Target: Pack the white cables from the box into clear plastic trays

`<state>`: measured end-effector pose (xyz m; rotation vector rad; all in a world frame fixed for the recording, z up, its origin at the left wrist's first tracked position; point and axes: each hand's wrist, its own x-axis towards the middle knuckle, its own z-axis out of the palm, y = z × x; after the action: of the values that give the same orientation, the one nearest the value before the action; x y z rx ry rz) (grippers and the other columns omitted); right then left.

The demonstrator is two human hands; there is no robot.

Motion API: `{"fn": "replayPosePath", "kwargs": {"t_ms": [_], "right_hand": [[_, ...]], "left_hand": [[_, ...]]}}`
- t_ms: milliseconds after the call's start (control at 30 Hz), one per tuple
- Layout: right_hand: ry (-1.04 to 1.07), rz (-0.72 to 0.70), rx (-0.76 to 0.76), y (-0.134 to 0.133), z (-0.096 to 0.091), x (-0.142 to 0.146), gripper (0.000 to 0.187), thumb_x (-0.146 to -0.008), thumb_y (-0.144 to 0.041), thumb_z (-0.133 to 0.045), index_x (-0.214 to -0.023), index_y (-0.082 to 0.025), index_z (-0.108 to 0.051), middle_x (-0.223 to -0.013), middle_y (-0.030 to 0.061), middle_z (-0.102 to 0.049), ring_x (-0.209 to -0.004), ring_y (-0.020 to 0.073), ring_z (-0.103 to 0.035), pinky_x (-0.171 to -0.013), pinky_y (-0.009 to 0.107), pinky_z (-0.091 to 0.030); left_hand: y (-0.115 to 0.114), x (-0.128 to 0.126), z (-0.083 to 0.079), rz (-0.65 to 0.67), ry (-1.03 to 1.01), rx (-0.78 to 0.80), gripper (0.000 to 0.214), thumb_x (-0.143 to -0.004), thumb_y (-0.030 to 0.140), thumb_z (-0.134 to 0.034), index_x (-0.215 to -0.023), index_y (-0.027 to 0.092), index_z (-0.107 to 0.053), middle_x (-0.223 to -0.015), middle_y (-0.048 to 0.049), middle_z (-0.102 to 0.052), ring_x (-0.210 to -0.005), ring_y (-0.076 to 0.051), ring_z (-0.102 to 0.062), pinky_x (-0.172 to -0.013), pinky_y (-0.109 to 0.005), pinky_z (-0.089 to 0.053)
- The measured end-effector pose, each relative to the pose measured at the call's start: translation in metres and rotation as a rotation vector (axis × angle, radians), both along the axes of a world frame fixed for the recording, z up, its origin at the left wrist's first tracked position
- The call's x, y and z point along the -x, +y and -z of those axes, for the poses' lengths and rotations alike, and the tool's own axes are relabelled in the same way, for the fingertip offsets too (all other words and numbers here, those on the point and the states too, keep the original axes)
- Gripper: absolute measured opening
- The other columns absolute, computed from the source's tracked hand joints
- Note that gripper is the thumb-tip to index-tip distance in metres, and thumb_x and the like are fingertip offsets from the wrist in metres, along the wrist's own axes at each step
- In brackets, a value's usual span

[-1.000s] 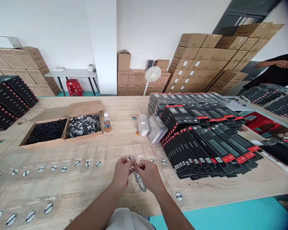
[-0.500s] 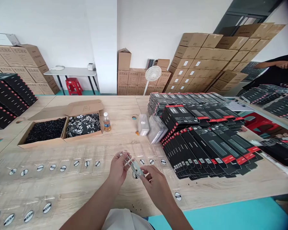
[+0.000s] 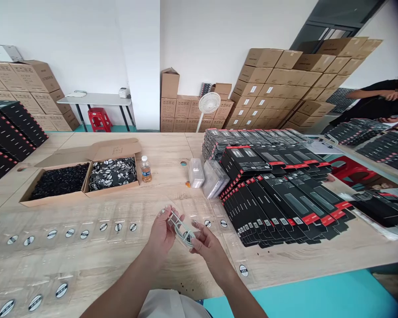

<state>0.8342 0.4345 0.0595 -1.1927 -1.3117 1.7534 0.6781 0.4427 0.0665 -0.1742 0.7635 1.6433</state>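
Observation:
A pale, whitish-green coiled cable (image 3: 182, 232) is held between my two hands above the table. My left hand (image 3: 165, 229) pinches its upper-left end between thumb and fingers. At the lower-right end of the loop, my right hand (image 3: 206, 245) has closed its thumb and fingers on the cable. Beneath and around the hands lie clear plastic trays with oval black-and-white labels (image 3: 133, 227); one such label shows through the loop.
Two open cartons hold small black parts (image 3: 59, 179) and black-and-white pieces (image 3: 113, 172). A drink bottle (image 3: 146, 169) stands beside them. Clear plastic cases (image 3: 196, 172) and stacked black-and-red packaging boxes (image 3: 278, 203) lie on the right. Another person (image 3: 378, 97) is at the far right.
The cable loop has opened wider and turned flatter toward me. My right hand has shifted slightly, its fingers changing position on the loop. The view has moved a little.

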Motion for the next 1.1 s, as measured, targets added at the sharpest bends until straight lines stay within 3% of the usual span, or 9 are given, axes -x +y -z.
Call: {"fn": "replayPosePath", "kwargs": {"t_ms": [167,333,467,600,700,800,967,1100], "right_hand": [[-0.101,0.219,-0.141,-0.016,0.009,0.019,0.059,-0.081,-0.046,-0.06,-0.129,-0.018,-0.041,-0.091,0.0062,-0.064,-0.081,0.0198,-0.061,-0.064,0.032,-0.054],[-0.148,0.281,-0.189,-0.021,0.014,0.03,0.056,-0.084,-0.05,-0.056,-0.129,-0.019,-0.042,-0.082,0.0022,-0.062,-0.07,0.0172,-0.059,-0.061,0.03,-0.053],[-0.145,0.35,-0.219,-0.014,0.029,0.033,0.051,-0.086,-0.052,-0.051,-0.125,-0.019,-0.043,-0.071,-0.0022,-0.057,-0.06,0.015,-0.057,-0.058,0.029,-0.05],[-0.052,0.099,-0.136,0.004,0.036,0.02,0.054,-0.073,-0.049,-0.069,-0.115,-0.018,-0.053,-0.078,0.0003,-0.061,-0.073,0.0176,-0.062,-0.069,0.032,-0.052],[-0.045,-0.079,-0.115,0.023,0.023,0.009,0.052,-0.068,-0.044,-0.075,-0.11,-0.018,-0.06,-0.091,0.0047,-0.065,-0.085,0.0195,-0.062,-0.078,0.034,-0.05],[-0.049,-0.203,-0.112,0.037,0.007,0.006,0.045,-0.069,-0.036,-0.074,-0.108,-0.017,-0.061,-0.089,0.0041,-0.067,-0.082,0.0184,-0.062,-0.074,0.031,-0.049],[-0.298,-0.207,-0.282,0.039,0.006,0.014,0.025,-0.073,-0.023,-0.065,-0.098,-0.019,-0.064,-0.072,-0.0018,-0.065,-0.065,0.0136,-0.059,-0.06,0.024,-0.045],[-0.437,-0.201,-0.376,0.034,0.013,0.022,0.034,-0.076,-0.022,-0.061,-0.11,-0.021,-0.061,-0.069,-0.0029,-0.064,-0.061,0.0132,-0.058,-0.058,0.023,-0.044]], "left_hand": [[0.004,0.005,0.003,-0.001,0.036,-0.015,0.013,-0.073,0.02,-0.073,-0.071,0.016,-0.061,-0.065,0.0031,-0.059,-0.057,-0.008,-0.058,-0.08,-0.033,-0.056],[0.004,0.006,0.004,0.043,0.051,0.006,0.015,-0.073,0.023,-0.074,-0.071,0.017,-0.06,-0.068,0.0022,-0.06,-0.059,-0.01,-0.06,-0.076,-0.032,-0.056],[0.004,0.006,0.004,0.004,0.063,0.003,0.015,-0.07,0.021,-0.076,-0.072,0.017,-0.061,-0.067,0.0026,-0.06,-0.06,-0.009,-0.059,-0.081,-0.035,-0.056],[0.003,0.011,0.002,0.073,0.169,-0.017,0.021,-0.065,0.024,-0.08,-0.071,0.016,-0.061,-0.068,0.0006,-0.063,-0.061,-0.011,-0.06,-0.074,-0.033,-0.056],[0.0,0.01,0.0,0.216,0.256,-0.075,0.027,-0.061,0.029,-0.082,-0.069,0.016,-0.06,-0.068,-0.0013,-0.065,-0.06,-0.013,-0.062,-0.062,-0.028,-0.052],[-0.003,0.002,-0.001,0.305,0.305,-0.107,0.03,-0.06,0.032,-0.083,-0.068,0.016,-0.059,-0.068,-0.0024,-0.067,-0.06,-0.015,-0.064,-0.056,-0.026,-0.048],[-0.005,-0.005,0.005,0.304,0.308,-0.052,0.032,-0.056,0.032,-0.085,-0.069,0.016,-0.06,-0.065,-0.0017,-0.067,-0.058,-0.014,-0.063,-0.055,-0.024,-0.046],[-0.002,0.0,0.016,0.29,0.284,-0.012,0.031,-0.056,0.031,-0.085,-0.069,0.015,-0.061,-0.065,-0.0018,-0.067,-0.056,-0.013,-0.062,-0.054,-0.024,-0.046]]}}
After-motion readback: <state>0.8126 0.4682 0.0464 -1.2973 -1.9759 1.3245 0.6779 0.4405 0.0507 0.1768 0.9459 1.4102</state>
